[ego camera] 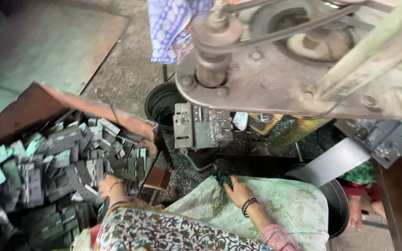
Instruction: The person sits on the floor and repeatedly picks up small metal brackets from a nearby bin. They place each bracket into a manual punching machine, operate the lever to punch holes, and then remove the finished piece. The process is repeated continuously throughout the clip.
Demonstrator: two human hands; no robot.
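left hand (109, 186) is down at the near right edge of the heap of grey-green metal hinge plates (56, 172), fingers curled and resting on the plates; can't tell whether it actually has one pinched or is just touching the top of the pile. the plates lie loose and jumbled, many with small holes, filling a rusty brown metal tray (89, 108) whose raised rim runs diagonally behind them. right hand (238, 191) is well apart from the left, lying on the pale green floral cloth (284, 204) over the lap, fingers bent and closed round a small dark green wad (223, 179) at the cloth's upper edge; what the wad is i can't tell. dark bead bangles (249, 204) sit on the right wrist, a thin one on the left. between and above the hands, a flat grey metal jig plate (202, 126) with slots sits on the machine bed, dusted with fine metal swarf. just behind it, a black round bucket (163, 106). overhead, the drill press head (275, 65) with pulleys and a belt fills the upper right. blue-and-white patterned cloth (173, 28) hangs at top centre. at far right, another person's bare foot (355, 211) stands on the floor, beside a dark round drum (336, 204).
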